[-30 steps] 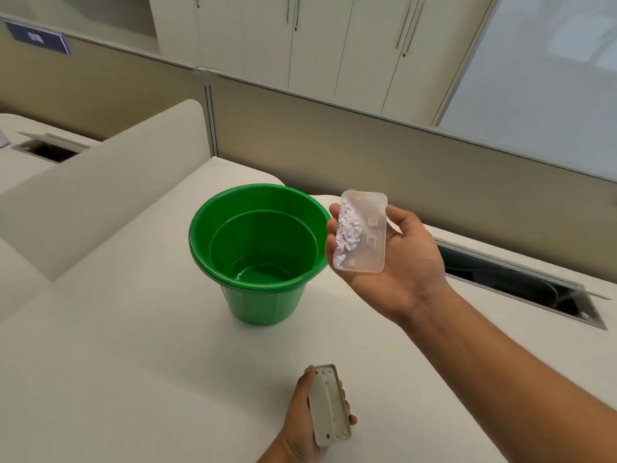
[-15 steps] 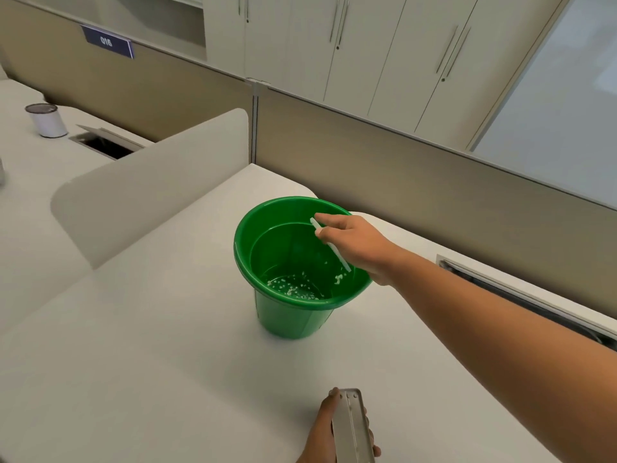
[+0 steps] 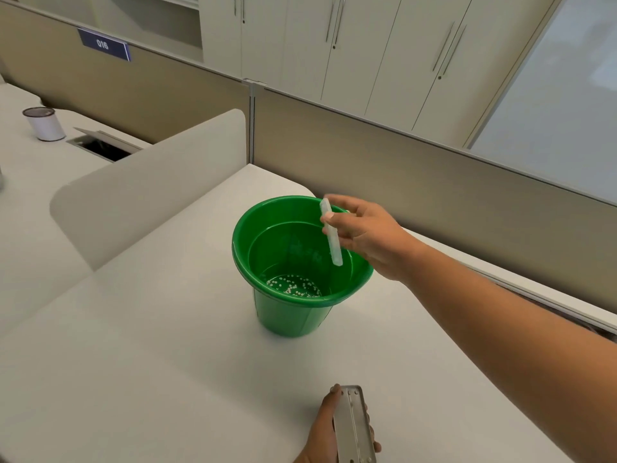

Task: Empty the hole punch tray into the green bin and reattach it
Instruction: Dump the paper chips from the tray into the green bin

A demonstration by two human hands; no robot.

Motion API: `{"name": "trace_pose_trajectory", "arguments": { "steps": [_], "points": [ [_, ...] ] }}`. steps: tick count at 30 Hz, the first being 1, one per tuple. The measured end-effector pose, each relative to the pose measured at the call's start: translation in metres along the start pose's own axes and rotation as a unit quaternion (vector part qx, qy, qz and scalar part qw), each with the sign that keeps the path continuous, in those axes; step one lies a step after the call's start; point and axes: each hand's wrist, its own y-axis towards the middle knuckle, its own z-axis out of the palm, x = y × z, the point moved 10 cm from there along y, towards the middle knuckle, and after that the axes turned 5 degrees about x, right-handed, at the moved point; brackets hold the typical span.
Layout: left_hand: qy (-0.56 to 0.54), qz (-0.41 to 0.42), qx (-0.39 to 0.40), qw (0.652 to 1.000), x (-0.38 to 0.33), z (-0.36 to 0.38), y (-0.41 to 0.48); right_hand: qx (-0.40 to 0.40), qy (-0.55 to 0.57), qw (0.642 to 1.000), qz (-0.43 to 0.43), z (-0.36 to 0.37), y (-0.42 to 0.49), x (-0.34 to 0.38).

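Emptying looks done: white chads (image 3: 293, 286) lie on the floor of the green bin (image 3: 267, 315), on the table (image 3: 150, 362); the tray (image 3: 331, 236) hangs edge-on over the bin's mouth, right hand (image 3: 365, 233) fingers (image 3: 329, 216) pinched on its upper part; reattaching remains; the left hand (image 3: 325, 432), at the near edge, wraps closed around the punch (image 3: 354, 426), apparently underside up.

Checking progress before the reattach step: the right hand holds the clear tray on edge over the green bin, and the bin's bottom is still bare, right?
Not quite. The head view shows white paper dots scattered over the bottom of the green bin. The rest stands: the right hand holds the clear tray on edge over it.
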Motion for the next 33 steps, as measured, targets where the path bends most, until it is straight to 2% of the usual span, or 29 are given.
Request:
{"name": "trace_pose_trajectory", "arguments": {
  "steps": [2,3,4,6,11,14,17,22,25,29,33],
  "points": [
    [-0.001,0.003,0.011,1.0,0.0,0.004,-0.001,-0.038,-0.145,0.987,-0.059,-0.003,-0.002,0.018],
    [0.002,0.004,0.006,1.0,0.0,0.003,-0.002,-0.031,-0.213,0.974,-0.073,0.003,-0.001,0.023],
    [0.007,0.006,-0.004,1.0,0.002,0.0,-0.001,-0.016,-0.255,0.964,-0.074,0.009,-0.001,0.023],
    [0.009,0.016,-0.023,1.0,0.001,-0.006,0.0,-0.025,-0.251,0.965,-0.072,0.01,-0.001,0.02],
    [0.021,0.025,-0.055,0.998,0.004,-0.017,-0.001,-0.059,-0.138,0.988,-0.041,0.0,-0.008,0.007],
    [0.043,0.019,-0.059,0.997,0.005,-0.02,-0.001,-0.087,0.031,0.995,-0.026,-0.006,-0.015,0.0],
    [0.051,0.022,-0.062,0.997,0.004,-0.019,-0.002,-0.097,0.206,0.973,-0.024,-0.008,-0.024,-0.003],
    [0.062,0.015,-0.07,0.995,0.005,-0.019,-0.004,-0.09,0.409,0.907,-0.04,-0.018,-0.057,0.0],
    [0.067,0.02,-0.075,0.995,0.002,-0.019,-0.006,-0.095,0.444,0.89,-0.055,-0.03,-0.092,0.003],
    [0.078,0.015,-0.081,0.994,0.003,-0.018,-0.009,-0.097,0.446,0.887,-0.067,-0.045,-0.147,-0.012],
    [0.075,0.021,-0.076,0.994,0.002,-0.013,-0.011,-0.155,0.416,0.896,-0.016,-0.052,-0.194,-0.071]
  ]
}}
